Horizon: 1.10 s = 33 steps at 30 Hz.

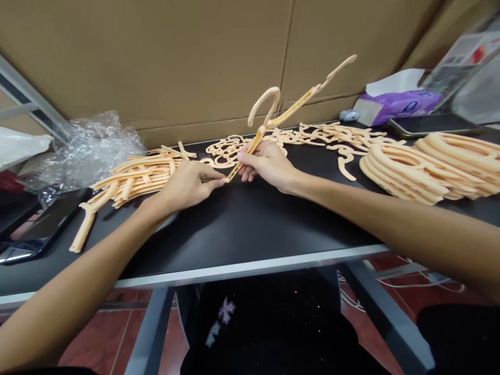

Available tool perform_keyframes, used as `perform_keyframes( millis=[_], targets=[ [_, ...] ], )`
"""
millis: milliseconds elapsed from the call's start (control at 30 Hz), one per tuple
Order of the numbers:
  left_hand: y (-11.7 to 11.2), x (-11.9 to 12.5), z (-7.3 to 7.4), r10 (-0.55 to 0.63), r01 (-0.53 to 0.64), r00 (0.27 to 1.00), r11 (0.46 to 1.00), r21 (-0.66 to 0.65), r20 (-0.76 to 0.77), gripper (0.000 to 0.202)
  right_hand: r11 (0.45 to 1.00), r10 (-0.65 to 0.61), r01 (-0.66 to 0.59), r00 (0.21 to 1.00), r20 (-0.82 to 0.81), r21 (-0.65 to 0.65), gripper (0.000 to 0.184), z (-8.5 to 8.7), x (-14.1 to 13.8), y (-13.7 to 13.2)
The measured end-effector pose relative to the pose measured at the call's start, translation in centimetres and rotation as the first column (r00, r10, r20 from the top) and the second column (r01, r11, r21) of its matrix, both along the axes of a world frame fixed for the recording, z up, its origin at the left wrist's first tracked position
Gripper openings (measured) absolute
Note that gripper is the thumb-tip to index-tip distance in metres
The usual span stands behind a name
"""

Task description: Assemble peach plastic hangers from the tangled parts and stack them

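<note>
A peach plastic hanger (289, 107) with a curved hook stands tilted above the black table (242, 229). My right hand (267, 164) is closed round its lower arm near the hook. My left hand (189, 183) pinches the hanger's lower tip, just above the tabletop. Behind my left hand lies a pile of straight peach hanger arms (135, 177). Loose peach hooks (226, 148) are scattered behind my right hand.
Stacks of assembled peach hangers (422, 164) lie at the right. Crumpled clear plastic (86, 146) and a dark tablet (35, 234) sit at the left. A purple tissue pack (394, 99) and a phone (429, 125) rest at the back right, against cardboard walls.
</note>
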<state>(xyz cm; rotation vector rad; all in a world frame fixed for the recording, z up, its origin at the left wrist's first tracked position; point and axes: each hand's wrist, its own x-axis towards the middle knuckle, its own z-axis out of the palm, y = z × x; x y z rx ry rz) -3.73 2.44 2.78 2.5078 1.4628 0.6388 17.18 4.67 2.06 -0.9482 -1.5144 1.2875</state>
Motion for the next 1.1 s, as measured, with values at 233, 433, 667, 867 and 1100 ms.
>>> perform_keyframes(
  millis=[233, 433, 667, 867, 1100],
  targets=[
    [-0.6, 0.7, -0.4, 0.035, -0.026, 0.997, 0.993, 0.118, -0.075, 0.025, 0.999, -0.017, 0.016, 1.000, 0.022, 0.045, 0.024, -0.1, 0.0, 0.2],
    [-0.9, 1.0, -0.7, 0.041, -0.028, 0.997, 0.984, 0.178, -0.072, 0.022, 0.999, -0.038, 0.036, 0.999, 0.029, 0.036, 0.023, 0.1, 0.0, 0.2],
    [-1.0, 1.3, -0.7, 0.032, -0.024, 0.999, 0.985, 0.169, -0.042, 0.024, 0.997, -0.027, 0.024, 0.999, 0.033, 0.068, 0.024, 0.5, 0.3, 0.2],
    [-1.2, 1.7, -0.9, 0.030, -0.005, 0.995, 0.966, 0.258, -0.093, 0.026, 0.997, -0.050, 0.050, 0.999, 0.014, 0.055, 0.021, 0.6, 0.3, 0.2],
    [-1.3, 1.8, -0.4, 0.008, 0.010, 0.996, 0.979, 0.202, -0.088, 0.027, 0.990, -0.013, 0.012, 1.000, 0.006, 0.142, 0.018, 0.5, 0.5, 0.1]
  ],
)
